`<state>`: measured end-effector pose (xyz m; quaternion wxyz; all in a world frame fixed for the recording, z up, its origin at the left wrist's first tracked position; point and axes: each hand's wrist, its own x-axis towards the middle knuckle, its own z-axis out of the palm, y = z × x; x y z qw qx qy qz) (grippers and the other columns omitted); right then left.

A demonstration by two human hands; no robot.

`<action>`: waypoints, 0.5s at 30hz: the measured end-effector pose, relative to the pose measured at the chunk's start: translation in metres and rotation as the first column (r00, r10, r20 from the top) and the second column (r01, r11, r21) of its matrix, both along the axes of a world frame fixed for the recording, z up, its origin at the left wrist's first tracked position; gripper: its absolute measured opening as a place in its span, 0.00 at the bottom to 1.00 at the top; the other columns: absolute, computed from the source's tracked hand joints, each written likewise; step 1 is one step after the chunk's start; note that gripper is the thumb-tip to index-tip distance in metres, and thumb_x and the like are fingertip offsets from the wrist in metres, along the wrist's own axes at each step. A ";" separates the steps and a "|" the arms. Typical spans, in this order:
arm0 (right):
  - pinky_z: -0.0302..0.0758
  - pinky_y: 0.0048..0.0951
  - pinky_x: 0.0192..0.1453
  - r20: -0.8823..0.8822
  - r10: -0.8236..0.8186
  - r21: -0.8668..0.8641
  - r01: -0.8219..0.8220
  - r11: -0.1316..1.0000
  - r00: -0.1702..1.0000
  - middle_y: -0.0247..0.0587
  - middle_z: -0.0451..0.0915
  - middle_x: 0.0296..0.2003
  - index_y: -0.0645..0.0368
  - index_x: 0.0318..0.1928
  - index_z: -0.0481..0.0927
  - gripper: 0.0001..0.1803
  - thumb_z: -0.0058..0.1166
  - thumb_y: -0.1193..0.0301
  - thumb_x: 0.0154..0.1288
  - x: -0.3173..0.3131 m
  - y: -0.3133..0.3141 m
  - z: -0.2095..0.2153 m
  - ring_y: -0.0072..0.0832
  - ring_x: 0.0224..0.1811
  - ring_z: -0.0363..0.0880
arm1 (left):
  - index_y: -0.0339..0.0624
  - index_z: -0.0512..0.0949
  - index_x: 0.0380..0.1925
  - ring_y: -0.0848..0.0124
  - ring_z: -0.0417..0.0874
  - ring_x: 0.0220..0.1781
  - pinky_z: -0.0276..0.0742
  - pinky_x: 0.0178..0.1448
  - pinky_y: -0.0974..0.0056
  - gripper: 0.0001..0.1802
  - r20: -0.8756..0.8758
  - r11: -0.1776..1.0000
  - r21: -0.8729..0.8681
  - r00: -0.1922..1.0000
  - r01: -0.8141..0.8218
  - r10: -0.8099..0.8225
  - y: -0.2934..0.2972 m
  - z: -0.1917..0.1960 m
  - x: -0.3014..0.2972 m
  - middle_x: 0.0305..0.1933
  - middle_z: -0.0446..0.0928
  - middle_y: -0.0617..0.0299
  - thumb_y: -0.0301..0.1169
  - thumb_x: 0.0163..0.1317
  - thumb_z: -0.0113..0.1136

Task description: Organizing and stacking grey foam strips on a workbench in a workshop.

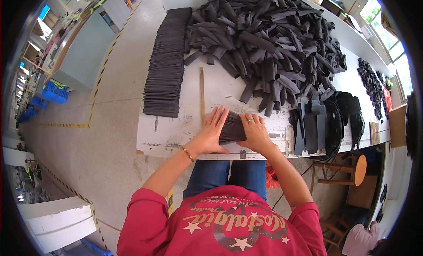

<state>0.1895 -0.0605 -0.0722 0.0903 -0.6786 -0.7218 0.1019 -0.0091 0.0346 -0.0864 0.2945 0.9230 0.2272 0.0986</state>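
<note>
A worker in a red shirt (238,220) stood at the near edge of a white bench (169,137), both hands closed around a small bundle (232,128) of thin, dark grey strips. The bundle sat close to that edge, left of the middle of the bench. The left hand (211,131), a beaded bracelet (188,154) at its wrist, clasped the bundle's left side, fingers stretched along the far end and thumb at the near end. The right hand (256,131), a ring (251,120) on one finger, pressed against the opposite side with its fingers lightly bent, the bundle snug between the two palms.

A narrow wooden stick (202,90) lay just beyond the left hand, pointing toward the far edge. Along the bench's left edge, a long, tightly packed row (164,64) of similar strips ran up to the far left corner. A great loose heap (269,44) of dark, curled pieces covered the far side. Flat dark pieces (310,128) lay near the front edge, right of the worker, beside a bulky black item (338,119) of unclear kind. A wooden stool (360,170) stood below the bench's right end.
</note>
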 end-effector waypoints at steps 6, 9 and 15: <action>0.61 0.45 0.65 -0.024 -0.002 0.026 0.002 1.000 1.000 0.49 0.72 0.54 0.65 0.62 0.66 0.49 0.74 0.60 0.38 0.000 -0.002 -0.003 0.46 0.60 0.67 | 0.39 0.37 0.75 0.46 0.39 0.80 0.41 0.79 0.42 0.77 0.120 0.993 -0.022 0.985 -0.120 0.122 0.004 -0.028 -0.016 0.78 0.43 0.48 0.45 0.30 0.83; 0.61 0.45 0.65 -0.074 -0.003 0.088 0.010 0.996 0.997 0.49 0.73 0.53 0.63 0.59 0.68 0.46 0.74 0.61 0.38 0.000 -0.004 -0.007 0.46 0.58 0.68 | 0.40 0.38 0.75 0.47 0.38 0.80 0.40 0.80 0.45 0.76 0.145 0.991 -0.010 0.980 -0.134 0.134 0.014 -0.019 -0.009 0.78 0.44 0.49 0.44 0.30 0.82; 0.62 0.46 0.64 -0.091 0.015 0.111 -0.005 0.994 0.996 0.50 0.74 0.51 0.64 0.57 0.69 0.42 0.73 0.64 0.39 -0.001 -0.001 -0.011 0.47 0.56 0.70 | 0.40 0.40 0.74 0.50 0.42 0.80 0.42 0.80 0.48 0.71 0.077 0.999 -0.042 0.997 -0.027 0.030 0.028 -0.025 0.003 0.78 0.47 0.48 0.35 0.34 0.81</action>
